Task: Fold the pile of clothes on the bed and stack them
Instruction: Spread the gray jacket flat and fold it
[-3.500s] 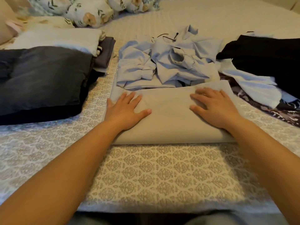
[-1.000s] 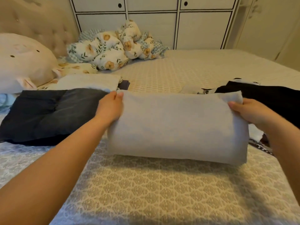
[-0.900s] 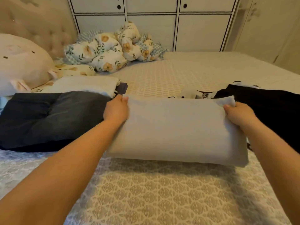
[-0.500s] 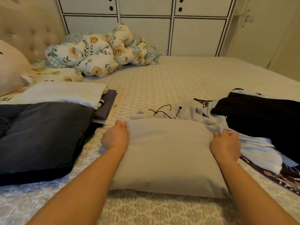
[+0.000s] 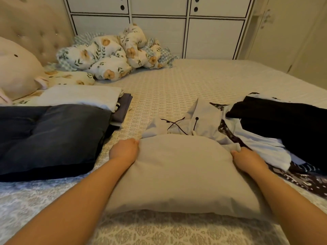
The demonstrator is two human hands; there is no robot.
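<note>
While folded double, soft grey cotton garment [image 5: 178, 172] looks light, floppy | left hand [image 5: 123, 151], right hand [image 5: 247, 159] — fingers curled, pinching its far corners | best held there — edges aligned.

A folded beige cloth rectangle [image 5: 178, 175] lies flat at lower centre; crumpled pale-blue clothes [image 5: 200, 124] sit behind it; dark folded stacks [image 5: 49, 137] fill the left.

Home bedroom: patterned bed [image 5: 177, 82], tufted headboard [image 5: 35, 30], floral quilt [image 5: 113, 55], white wardrobe doors [image 5: 159, 29].
</note>
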